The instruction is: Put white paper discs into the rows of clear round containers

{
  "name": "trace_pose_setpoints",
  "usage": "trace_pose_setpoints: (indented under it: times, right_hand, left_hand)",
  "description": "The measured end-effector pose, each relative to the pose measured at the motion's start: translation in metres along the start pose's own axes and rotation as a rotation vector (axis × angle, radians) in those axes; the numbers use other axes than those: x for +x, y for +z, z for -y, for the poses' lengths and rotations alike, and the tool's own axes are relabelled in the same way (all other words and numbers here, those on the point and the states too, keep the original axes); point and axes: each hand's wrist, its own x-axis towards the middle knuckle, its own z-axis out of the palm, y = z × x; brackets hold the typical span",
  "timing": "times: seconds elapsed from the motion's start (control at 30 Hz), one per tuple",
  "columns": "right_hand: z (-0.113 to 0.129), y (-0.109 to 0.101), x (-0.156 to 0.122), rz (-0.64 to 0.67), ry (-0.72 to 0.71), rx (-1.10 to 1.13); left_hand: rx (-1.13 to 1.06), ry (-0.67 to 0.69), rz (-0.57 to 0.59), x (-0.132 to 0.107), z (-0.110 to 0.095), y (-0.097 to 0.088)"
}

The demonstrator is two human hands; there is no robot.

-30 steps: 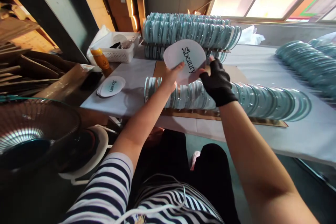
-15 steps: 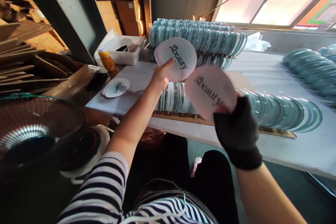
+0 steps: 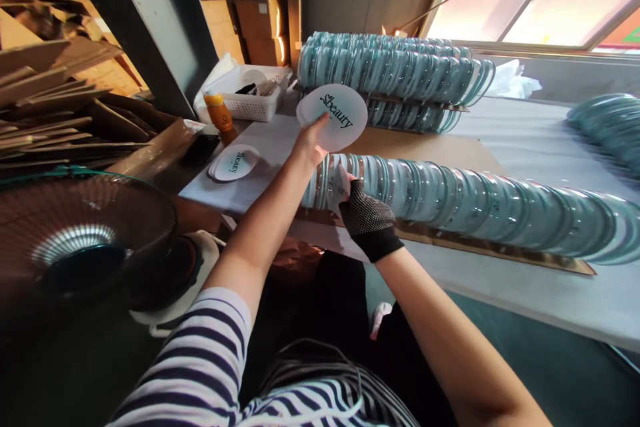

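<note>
My left hand (image 3: 311, 141) is closed on a white round card (image 3: 333, 117) printed "Sbeauty", held up over the table. My right hand (image 3: 369, 215), in a black dotted glove, is down at the left end of a long row of teal-rimmed round lids (image 3: 465, 203) standing on edge along the white table (image 3: 525, 283). Its fingers pinch a second white card (image 3: 342, 181), which is partly pushed in among the lids. A small stack of the same cards (image 3: 233, 163) lies on the table to the left.
More rows of teal lids are piled at the back (image 3: 390, 70) and far right (image 3: 610, 123). An orange bottle (image 3: 219, 113) and a white basket (image 3: 247, 97) stand at the table's left end. A fan (image 3: 75, 240) and stacked cardboard (image 3: 60, 100) are on my left.
My right hand took one card off the left hand's stack, swung it down and right, then brought it to the left end of the lid row. The left hand kept its card raised.
</note>
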Motion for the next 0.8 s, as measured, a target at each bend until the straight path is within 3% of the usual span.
trace_pose_setpoints:
  times: [0.13, 0.27, 0.4, 0.57, 0.73, 0.8]
  right_hand:
    - [-0.009, -0.004, -0.004, -0.073, 0.052, 0.119]
    - [-0.008, -0.007, 0.012, -0.043, 0.084, 0.229]
    - [0.000, -0.002, 0.033, 0.042, 0.039, 0.102]
    - [0.003, 0.006, 0.033, 0.082, -0.044, -0.003]
    - [-0.011, 0.016, 0.023, 0.525, 0.056, 0.773]
    - [-0.020, 0.017, 0.018, 0.624, 0.056, 1.003]
  left_hand:
    - [-0.011, -0.032, -0.010, 0.004, -0.001, -0.004]
    - [-0.010, -0.031, 0.024, 0.008, 0.001, -0.007]
    - [-0.007, -0.016, 0.008, 0.012, 0.002, -0.011]
    - [-0.014, -0.019, 0.008, 0.013, 0.000, -0.014]
    - [-0.014, -0.003, -0.010, 0.014, 0.002, -0.013]
    - [-0.013, 0.024, -0.016, 0.015, 0.005, -0.011]
